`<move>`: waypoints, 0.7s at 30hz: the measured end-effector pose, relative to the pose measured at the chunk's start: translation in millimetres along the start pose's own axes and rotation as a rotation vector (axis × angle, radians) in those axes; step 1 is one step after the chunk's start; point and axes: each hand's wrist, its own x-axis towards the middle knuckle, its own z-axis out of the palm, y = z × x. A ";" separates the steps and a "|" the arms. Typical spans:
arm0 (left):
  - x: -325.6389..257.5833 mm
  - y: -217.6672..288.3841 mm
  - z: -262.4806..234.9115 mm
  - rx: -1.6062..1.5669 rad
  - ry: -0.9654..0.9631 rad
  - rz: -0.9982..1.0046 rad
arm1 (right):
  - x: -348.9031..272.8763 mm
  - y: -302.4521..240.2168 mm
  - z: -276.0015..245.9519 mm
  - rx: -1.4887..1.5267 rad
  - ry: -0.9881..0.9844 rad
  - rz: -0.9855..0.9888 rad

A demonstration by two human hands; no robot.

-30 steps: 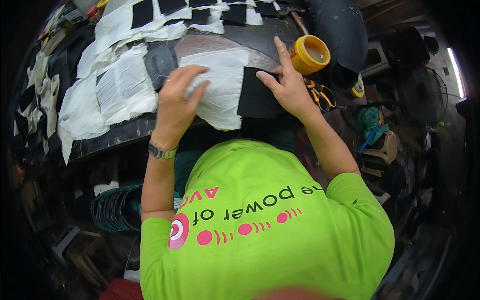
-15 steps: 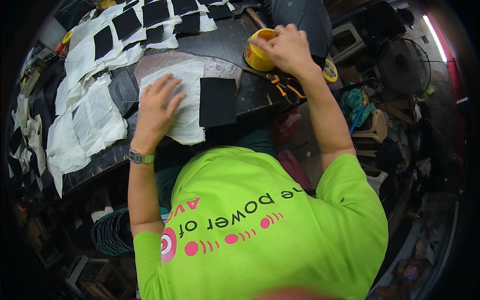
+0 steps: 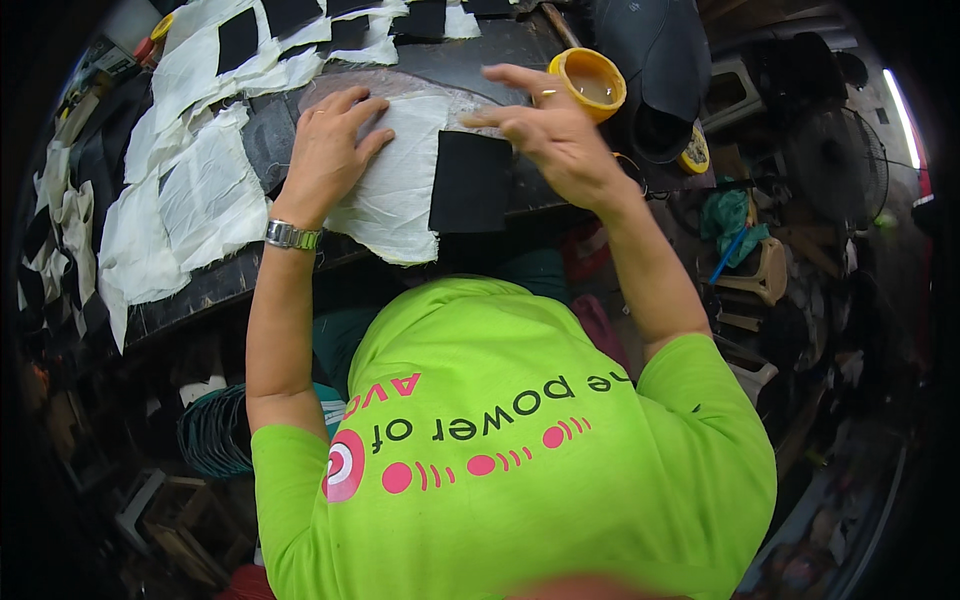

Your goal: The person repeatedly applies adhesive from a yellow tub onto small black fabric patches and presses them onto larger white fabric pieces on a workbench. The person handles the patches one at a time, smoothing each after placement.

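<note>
My left hand [image 3: 335,150] rests on the left part of a white cloth piece [image 3: 395,175], its fingers spread. At the cloth's right edge lies a black square piece [image 3: 470,182]. Above the far side of that square hovers my right hand [image 3: 565,145], with fingers stretched apart and nothing visible in them. Just beyond the right hand stands a yellow tub [image 3: 619,98] holding a pale, wet-looking substance. Under the cloth is a worn brownish board [image 3: 410,85]. The right hand hides part of the table beneath it.
White cloths [image 3: 205,215] and several black squares [image 3: 292,14] cover the table's left and far side. A wooden handle [image 3: 560,25] lies behind the tub. Large dark, smooth forms [image 3: 650,60] stand at right. On the floor side are a fan [image 3: 835,165] and a beige stool [image 3: 765,270].
My right hand has left the mouth of the yellow tub and come left and nearer, over the black square. My left hand stays on the white cloth. The whole view has shifted slightly.
</note>
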 end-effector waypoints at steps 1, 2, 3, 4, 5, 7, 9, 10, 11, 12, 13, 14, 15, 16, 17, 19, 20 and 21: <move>0.6 1.1 0.2 -0.009 -0.009 -0.011 | 7.3 16.0 14.2 -0.121 -0.026 0.013; 1.1 1.5 -0.4 -0.015 -0.017 -0.017 | 13.4 32.5 28.5 -0.245 -0.060 0.029; 1.7 1.8 -1.2 -0.020 -0.040 -0.029 | 16.0 47.5 39.7 -0.384 -0.126 0.108; 1.8 2.6 -2.1 -0.028 -0.053 -0.039 | 16.0 59.7 48.1 -0.465 -0.115 0.058; 1.8 3.4 -2.9 -0.028 -0.065 -0.044 | 16.5 69.4 55.1 -0.562 -0.135 0.073; 1.9 5.4 -4.2 -0.036 -0.066 -0.050 | 17.1 81.1 64.1 -0.745 -0.159 0.109; 2.4 7.4 -5.3 -0.036 -0.028 -0.028 | 16.7 83.3 65.5 -0.712 -0.131 0.085; 2.9 8.2 -5.7 -0.039 -0.012 -0.018 | 16.7 82.6 63.9 -0.683 -0.088 0.032; 3.9 8.4 -6.3 -0.052 -0.041 -0.035 | 16.8 81.7 61.7 -0.694 -0.143 0.069; 5.5 7.6 -7.4 -0.064 -0.069 -0.052 | 16.5 81.4 58.5 -0.678 -0.165 0.058; 7.7 6.4 -8.5 -0.069 -0.078 -0.054 | 16.7 82.0 55.5 -0.645 -0.164 0.030; 10.0 5.3 -9.0 -0.069 -0.103 -0.081 | 16.1 83.2 52.6 -0.606 -0.222 0.037; 13.4 4.0 -9.2 -0.064 -0.111 -0.095 | 16.4 85.1 50.2 -0.549 -0.259 0.028; 17.0 3.0 -8.7 -0.049 -0.115 -0.102 | 17.1 87.1 48.7 -0.487 -0.285 -0.019; 21.6 2.4 -7.2 -0.086 -0.119 -0.139 | 18.5 88.4 47.9 -0.462 -0.287 -0.001; 30.7 2.9 -2.9 -0.134 -0.128 -0.199 | 23.9 86.7 47.2 -0.431 -0.279 -0.024; 33.0 4.2 -1.1 -0.125 -0.127 -0.203 | 27.3 82.7 45.7 -0.316 -0.252 0.004; 34.1 5.7 0.0 -0.110 -0.129 -0.209 | 31.1 76.5 42.0 -0.229 -0.232 0.045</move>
